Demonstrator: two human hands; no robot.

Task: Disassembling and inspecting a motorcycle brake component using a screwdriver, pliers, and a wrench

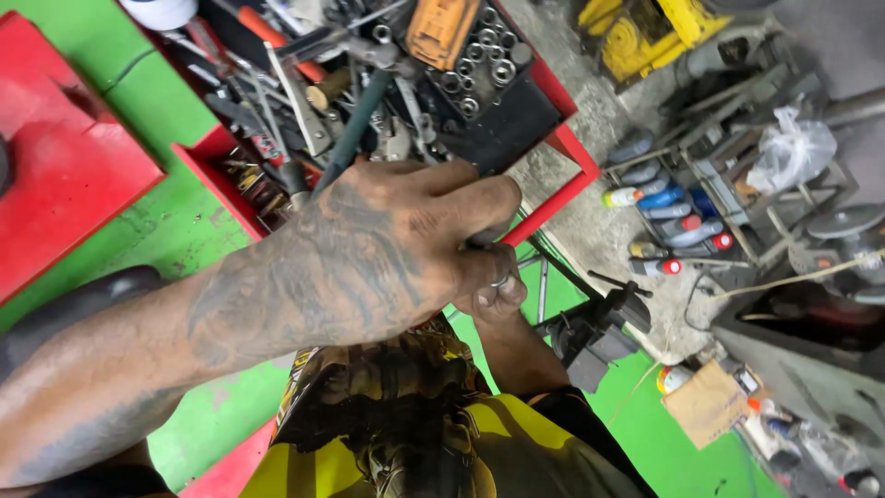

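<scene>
Left hand (387, 240) curled nearly shut around a thin dark tool (355, 124) at the near edge of the red tool tray (562, 138), right hand (493, 290) fisted just beneath, touching it, its own hold impossible to tell.

Green-painted floor (184, 226), bare grey concrete patch (590, 157) right; red tool tray (553, 88) cluttered; spray cans (668, 217) on metal rack (737, 157); flat daylight
</scene>
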